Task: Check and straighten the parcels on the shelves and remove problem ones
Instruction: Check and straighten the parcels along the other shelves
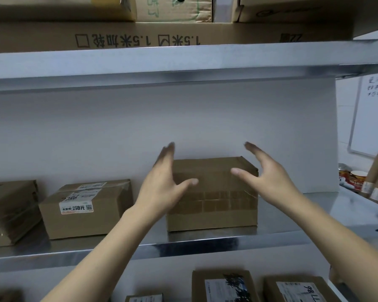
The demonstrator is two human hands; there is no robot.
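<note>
On the steel shelf spanning the view, below a long printed carton at twelve o'clock, a plain brown parcel stands near the front edge, with a labelled parcel apart from it at nine o'clock. The left hand is at the plain parcel's ten o'clock corner and the right hand at its two o'clock corner, both with fingers spread, gripping nothing; whether either touches the cardboard I cannot tell.

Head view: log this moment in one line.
left hand: open | right hand: open | plain box: between hands, on steel shelf | grip: none yet
</note>
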